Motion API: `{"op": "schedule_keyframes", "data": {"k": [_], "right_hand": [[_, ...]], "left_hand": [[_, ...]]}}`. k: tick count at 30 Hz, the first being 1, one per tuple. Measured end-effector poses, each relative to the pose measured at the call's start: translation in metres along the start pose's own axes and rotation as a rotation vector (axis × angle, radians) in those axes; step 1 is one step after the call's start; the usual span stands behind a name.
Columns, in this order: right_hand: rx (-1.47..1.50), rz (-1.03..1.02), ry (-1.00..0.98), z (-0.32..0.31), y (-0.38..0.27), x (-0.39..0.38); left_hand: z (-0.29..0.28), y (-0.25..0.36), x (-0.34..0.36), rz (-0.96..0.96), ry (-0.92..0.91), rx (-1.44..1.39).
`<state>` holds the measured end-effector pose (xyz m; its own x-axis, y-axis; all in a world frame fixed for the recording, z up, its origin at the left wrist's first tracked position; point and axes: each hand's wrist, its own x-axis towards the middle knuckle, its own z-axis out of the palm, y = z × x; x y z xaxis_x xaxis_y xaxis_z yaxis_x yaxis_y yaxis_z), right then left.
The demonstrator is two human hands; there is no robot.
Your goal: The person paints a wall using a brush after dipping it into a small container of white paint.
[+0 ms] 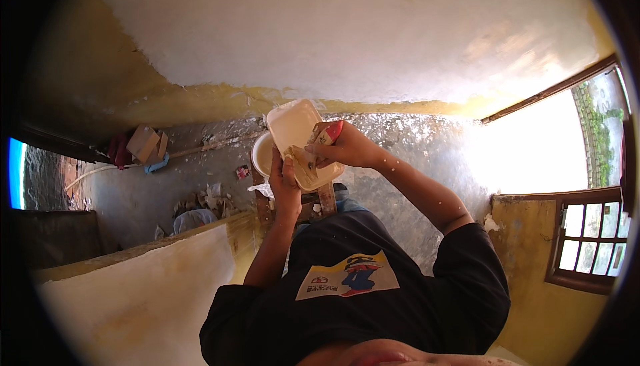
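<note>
My left hand (285, 191) grips the near left side of a cream-coloured shallow tray (292, 121) with rounded corners, held tilted in front of my body. Brownish smears of paste (300, 158) lie in its near half. My right hand (348, 147) is closed round a hand tool (331, 132) with a red and tan end, its fingertips over the inside of the tray. The tool's working end is hidden by my fingers, so its exact kind is unclear. Just beneath the tray stands a round white bucket (261, 157), partly covered by it.
The bucket rests by a wooden stool or bench (327, 201). A patchy plastered wall (360, 39) rises ahead; a low wall (147, 259) runs at left. Cardboard boxes (143, 143), a long pole (207, 145) and rubble (212, 199) lie on the speckled floor. A paned window (593, 239) is at right.
</note>
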<state>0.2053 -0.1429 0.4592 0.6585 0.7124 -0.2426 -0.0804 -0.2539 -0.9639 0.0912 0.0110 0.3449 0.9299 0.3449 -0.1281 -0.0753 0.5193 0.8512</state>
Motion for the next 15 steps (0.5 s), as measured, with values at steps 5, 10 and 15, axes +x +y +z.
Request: {"op": "schedule_keyframes", "data": {"k": [5, 10, 15], "right_hand": [[0.035, -0.06, 0.093, 0.006, 0.017, 0.004], [0.004, -0.063, 0.177, 0.018, 0.004, 0.006], [-0.041, -0.166, 0.226, 0.019, 0.008, 0.018]], "left_hand": [[0.001, 0.0, 0.003, 0.006, 0.002, -0.023], [0.003, 0.003, 0.005, 0.027, 0.015, -0.028], [0.008, 0.002, -0.008, 0.044, 0.01, 0.022]]}}
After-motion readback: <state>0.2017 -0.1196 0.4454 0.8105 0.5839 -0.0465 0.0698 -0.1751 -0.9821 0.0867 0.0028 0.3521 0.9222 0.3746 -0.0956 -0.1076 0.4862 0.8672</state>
